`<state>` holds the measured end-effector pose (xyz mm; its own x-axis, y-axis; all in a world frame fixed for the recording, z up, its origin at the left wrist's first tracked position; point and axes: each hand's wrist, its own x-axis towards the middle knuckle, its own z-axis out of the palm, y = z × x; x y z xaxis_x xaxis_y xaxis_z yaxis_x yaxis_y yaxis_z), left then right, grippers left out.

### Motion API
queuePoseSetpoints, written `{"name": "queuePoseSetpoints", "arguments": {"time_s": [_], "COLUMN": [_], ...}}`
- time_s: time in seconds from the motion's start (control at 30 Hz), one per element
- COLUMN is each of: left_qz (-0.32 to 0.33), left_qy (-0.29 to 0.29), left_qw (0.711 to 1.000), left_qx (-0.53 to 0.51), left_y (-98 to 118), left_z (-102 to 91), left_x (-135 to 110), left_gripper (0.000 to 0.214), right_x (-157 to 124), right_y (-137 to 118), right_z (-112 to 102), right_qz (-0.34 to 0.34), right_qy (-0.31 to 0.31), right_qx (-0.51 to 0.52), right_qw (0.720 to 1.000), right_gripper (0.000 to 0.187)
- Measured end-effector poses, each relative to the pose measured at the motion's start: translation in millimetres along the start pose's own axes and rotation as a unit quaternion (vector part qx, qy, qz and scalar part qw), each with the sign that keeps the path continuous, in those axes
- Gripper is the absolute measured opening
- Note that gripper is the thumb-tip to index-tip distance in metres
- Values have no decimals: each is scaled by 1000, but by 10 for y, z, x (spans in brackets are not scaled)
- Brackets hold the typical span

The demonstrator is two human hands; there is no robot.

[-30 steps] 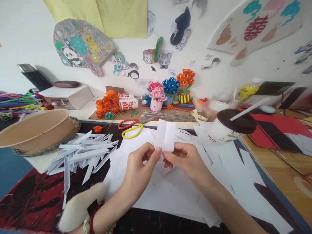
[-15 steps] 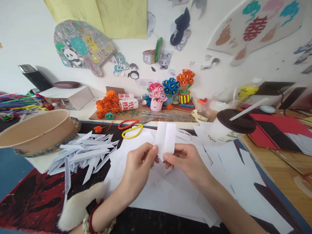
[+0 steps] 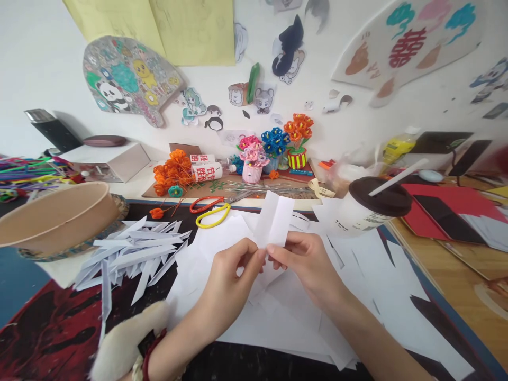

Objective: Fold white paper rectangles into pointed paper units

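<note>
A small white piece of paper, with a lengthwise crease, stands up between my two hands above the sheets. My left hand pinches its lower left corner between thumb and forefinger. On its lower right edge, my right hand is closed, thumb in front and fingers behind. The thumb tips nearly meet. Beneath lie many loose white paper sheets. Left of my hands is a heap of narrow folded paper strips. Scissors with one red and one yellow handle rest just beyond the sheets.
At the left stands a round tan basket. A lidded cup with a straw is on the right. Pipe-cleaner flowers and a bottle line the back. A white fluffy object lies by my left wrist.
The paper has tilted to the right, and its two halves look more spread. My left thumb has slid toward its bottom, closer to my right thumb. The view has shifted slightly.
</note>
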<state>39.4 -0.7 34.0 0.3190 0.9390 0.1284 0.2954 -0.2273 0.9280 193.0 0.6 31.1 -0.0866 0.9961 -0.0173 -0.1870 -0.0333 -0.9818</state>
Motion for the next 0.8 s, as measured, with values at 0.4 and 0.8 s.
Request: {"name": "queuePoseSetpoints", "arguments": {"time_s": [0.4,0.8], "left_qz": [-11,-8], "left_qy": [-15,26], "left_qw": [1000,1000], "left_qx": [-22,-12], "left_y": [-20,-14], "left_z": [6,-131], "left_x": [-2,50], "left_gripper": [27,26], "right_x": [-1,-2], "right_y": [-3,-18], "right_z": [-13,-32], "right_qz": [7,25], "right_qy": [20,-40], "right_qx": [-12,-20], "right_qw": [1000,999], "right_gripper": [13,8]}}
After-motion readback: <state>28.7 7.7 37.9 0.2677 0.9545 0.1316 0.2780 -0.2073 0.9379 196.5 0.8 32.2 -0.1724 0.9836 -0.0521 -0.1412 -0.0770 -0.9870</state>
